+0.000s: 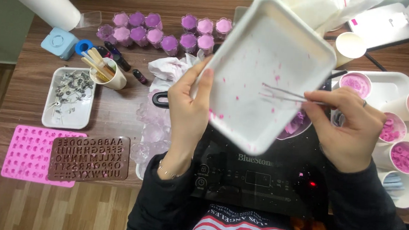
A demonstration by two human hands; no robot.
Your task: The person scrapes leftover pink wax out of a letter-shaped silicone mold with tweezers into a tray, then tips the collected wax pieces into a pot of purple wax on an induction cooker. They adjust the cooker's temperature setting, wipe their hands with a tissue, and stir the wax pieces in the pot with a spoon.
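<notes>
My left hand point(188, 106) grips the left edge of a white square tray point(263, 51), speckled with pink bits and tilted up over a black induction cooktop point(258, 175). My right hand point(347, 128) pinches metal tweezers point(284, 93) whose tips rest against the tray's inner face. Under the tray's lower right edge, a pot with pale purple wax point(295, 124) peeks out, its black handle point(160, 99) showing at the left.
Several clear cups of purple wax point(162, 31) stand at the back. A cup of wooden sticks point(106, 70), a tray of wick tabs point(68, 97), pink point(28, 154) and brown letter moulds point(89, 158) lie left. Paper cups of pink wax point(403, 155) crowd the right.
</notes>
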